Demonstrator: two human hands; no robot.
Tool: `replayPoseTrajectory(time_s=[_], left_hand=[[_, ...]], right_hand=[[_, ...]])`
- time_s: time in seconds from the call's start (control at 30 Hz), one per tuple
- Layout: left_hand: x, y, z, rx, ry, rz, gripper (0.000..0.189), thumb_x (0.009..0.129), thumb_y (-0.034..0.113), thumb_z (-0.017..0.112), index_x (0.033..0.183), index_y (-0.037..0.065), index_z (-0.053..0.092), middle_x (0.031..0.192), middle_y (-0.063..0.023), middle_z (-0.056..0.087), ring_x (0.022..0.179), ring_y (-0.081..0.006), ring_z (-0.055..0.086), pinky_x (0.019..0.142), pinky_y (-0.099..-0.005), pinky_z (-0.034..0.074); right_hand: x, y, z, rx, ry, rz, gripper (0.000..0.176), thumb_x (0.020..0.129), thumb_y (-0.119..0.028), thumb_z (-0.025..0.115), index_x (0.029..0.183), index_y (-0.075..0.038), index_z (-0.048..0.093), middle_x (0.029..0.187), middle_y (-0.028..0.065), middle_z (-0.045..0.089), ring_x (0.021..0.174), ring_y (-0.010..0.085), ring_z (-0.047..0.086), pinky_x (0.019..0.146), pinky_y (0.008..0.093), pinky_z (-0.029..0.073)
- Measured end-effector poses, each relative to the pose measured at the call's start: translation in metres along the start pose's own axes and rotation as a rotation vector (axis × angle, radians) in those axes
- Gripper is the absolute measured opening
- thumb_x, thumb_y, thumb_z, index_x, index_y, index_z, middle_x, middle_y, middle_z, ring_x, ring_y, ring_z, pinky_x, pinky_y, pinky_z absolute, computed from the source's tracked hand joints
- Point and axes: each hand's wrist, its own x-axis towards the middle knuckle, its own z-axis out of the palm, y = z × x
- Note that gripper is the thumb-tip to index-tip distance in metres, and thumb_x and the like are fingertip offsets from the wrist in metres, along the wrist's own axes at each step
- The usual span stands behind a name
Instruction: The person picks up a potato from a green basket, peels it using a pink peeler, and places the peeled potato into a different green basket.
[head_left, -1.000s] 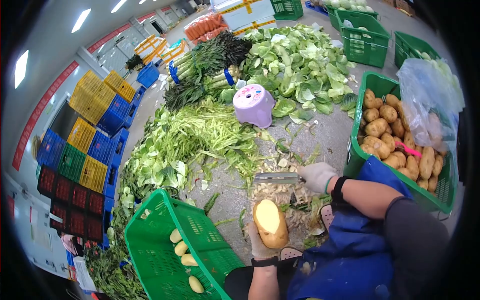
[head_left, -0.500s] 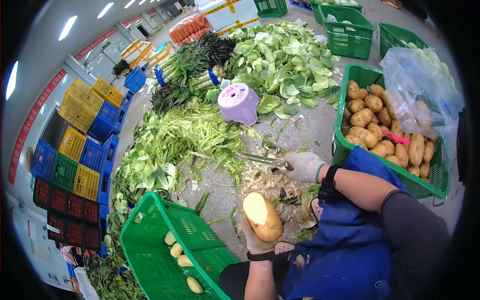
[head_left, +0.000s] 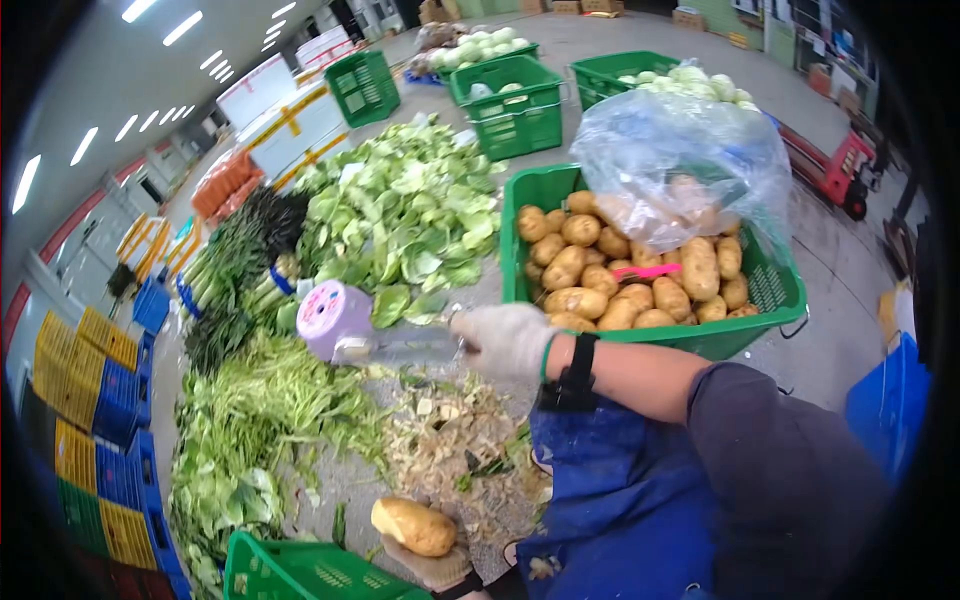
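My left hand [head_left: 438, 568], in a pale glove at the bottom of the view, is closed around a large potato [head_left: 424, 528] from below. One end of the potato is peeled to pale flesh; the rest keeps its brown skin. Higher up and to the right, my gloved right hand [head_left: 505, 342] grips a long metal peeling knife [head_left: 415, 347], smeared by motion and pointing left. Peelings [head_left: 455, 440] cover the floor below that hand. Beside the right forearm stands a green crate [head_left: 770, 312] of unpeeled potatoes [head_left: 580, 262], partly under a clear plastic bag [head_left: 665, 150].
A second green crate [head_left: 310, 572] is cut off at the bottom edge. Left of the peelings lie heaps of leaves [head_left: 250, 420] and a purple stool [head_left: 345, 318]. More crates, such as a green one [head_left: 515, 120], stand behind. A red pallet jack [head_left: 845, 175] is far right.
My view has swung to the right. The right hand with the peeling knife has moved up, away from the potato, towards the potato crate. The left hand still holds the potato.
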Motion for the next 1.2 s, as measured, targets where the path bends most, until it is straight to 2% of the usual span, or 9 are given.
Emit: replayPoseTrajectory(time_s=[0.03,0.13,0.17,0.4,0.6,0.67,0.8,1.17,1.2], left_hand=[[-0.009,0.015,0.001,-0.139,-0.496,-0.174,0.038,0.092,0.028,0.055,0.123,0.006,0.052,0.115,-0.0112,0.062,0.112,-0.0289,0.054,0.097,-0.0463,0.044],[-0.007,0.009,0.003,-0.145,-0.459,-0.140,0.037,0.092,0.027,0.055,0.122,0.006,0.054,0.116,-0.0116,0.061,0.113,-0.0287,0.053,0.097,-0.0439,0.044],[0.000,-0.007,0.008,-0.018,0.122,-0.002,0.065,0.075,0.069,0.057,0.117,0.019,0.056,0.097,-0.0066,0.063,0.083,-0.0262,0.063,0.069,-0.0452,0.055],[-0.012,-0.011,0.025,0.097,0.119,-0.075,0.066,0.074,0.069,0.058,0.118,0.019,0.055,0.101,-0.0050,0.062,0.088,-0.0265,0.061,0.073,-0.0470,0.054],[-0.012,-0.014,0.028,-0.019,0.141,-0.108,0.061,0.074,0.064,0.062,0.114,0.017,0.056,0.097,-0.0076,0.063,0.085,-0.0279,0.063,0.076,-0.0493,0.054],[-0.012,-0.016,0.028,-0.038,0.137,-0.091,0.061,0.075,0.063,0.061,0.114,0.016,0.056,0.097,-0.0090,0.062,0.085,-0.0287,0.062,0.078,-0.0506,0.054],[-0.017,-0.014,0.028,-0.107,0.124,-0.088,0.059,0.078,0.060,0.059,0.114,0.012,0.055,0.100,-0.0131,0.061,0.088,-0.0311,0.061,0.085,-0.0540,0.052],[-0.020,-0.004,0.017,-0.162,0.197,-0.076,0.058,0.082,0.059,0.055,0.120,0.014,0.053,0.110,-0.0110,0.058,0.098,-0.0317,0.058,0.087,-0.0542,0.051],[-0.019,-0.004,0.013,-0.144,0.171,-0.052,0.059,0.083,0.059,0.055,0.121,0.014,0.052,0.111,-0.0108,0.058,0.099,-0.0318,0.058,0.088,-0.0551,0.050]], right_hand=[[0.000,0.015,-0.014,-0.030,0.013,0.079,0.022,0.079,-0.020,0.056,0.096,-0.007,0.062,0.091,0.0195,0.066,0.089,0.0361,0.064,0.076,0.0446,0.051],[-0.017,0.065,-0.049,-0.139,-0.004,0.326,0.024,0.078,-0.019,0.056,0.098,-0.007,0.064,0.091,0.0206,0.066,0.089,0.0361,0.065,0.076,0.0447,0.051],[-0.024,0.089,-0.051,-0.148,0.003,0.352,0.024,0.078,-0.019,0.057,0.098,-0.007,0.064,0.092,0.0204,0.066,0.089,0.0361,0.065,0.077,0.0446,0.051],[-0.070,0.217,-0.016,-0.078,-0.121,0.500,0.038,0.073,-0.030,0.064,0.098,-0.001,0.065,0.096,0.0238,0.066,0.090,0.0374,0.064,0.080,0.0426,0.050],[-0.065,0.220,-0.020,-0.054,-0.172,0.542,0.037,0.078,-0.033,0.060,0.099,-0.004,0.067,0.094,0.0217,0.067,0.091,0.0369,0.064,0.080,0.0424,0.050],[-0.064,0.272,-0.011,-0.157,0.126,0.486,0.033,0.083,-0.031,0.056,0.100,-0.005,0.067,0.097,0.0211,0.067,0.093,0.0360,0.064,0.082,0.0429,0.050],[-0.079,0.329,-0.010,-0.590,-0.231,0.700,0.025,0.084,-0.023,0.058,0.102,-0.006,0.064,0.103,0.0220,0.065,0.104,0.0365,0.061,0.088,0.0446,0.048],[-0.073,0.344,-0.006,-0.578,-0.184,0.714,0.025,0.084,-0.021,0.058,0.096,-0.002,0.067,0.102,0.0234,0.065,0.101,0.0372,0.062,0.086,0.0445,0.049],[-0.071,0.291,-0.032,-0.520,-0.086,0.754,0.023,0.084,-0.018,0.056,0.094,-0.001,0.068,0.102,0.0250,0.064,0.099,0.0385,0.062,0.084,0.0462,0.049]])
